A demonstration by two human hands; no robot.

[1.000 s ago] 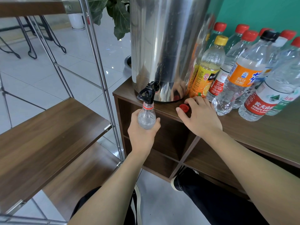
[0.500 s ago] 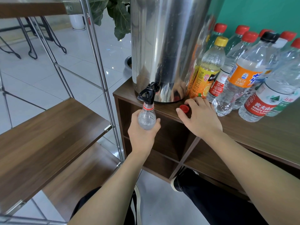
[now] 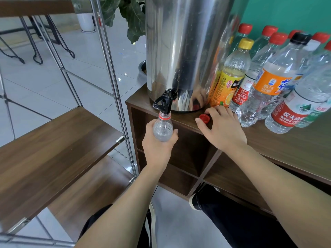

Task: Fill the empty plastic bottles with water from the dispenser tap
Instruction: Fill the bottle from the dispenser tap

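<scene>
The left hand (image 3: 157, 145) grips one uncapped clear bottle (image 3: 163, 128), its mouth directly under the black tap (image 3: 163, 102) of the steel dispenser (image 3: 182, 51). The right hand (image 3: 223, 129) rests on the wooden cabinet top (image 3: 286, 145), fingers loosely bent, thumb and forefinger beside one loose red cap (image 3: 204, 118); whether they pinch it cannot be determined. Capped bottles stand at right: one yellow-capped (image 3: 231, 76), one black-capped with an orange label (image 3: 268, 81), one red-labelled "NONGFU" (image 3: 293, 110).

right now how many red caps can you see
7. One loose red cap lies on the counter by the right hand. Six top bottles by the green wall. Others may be hidden.
</scene>
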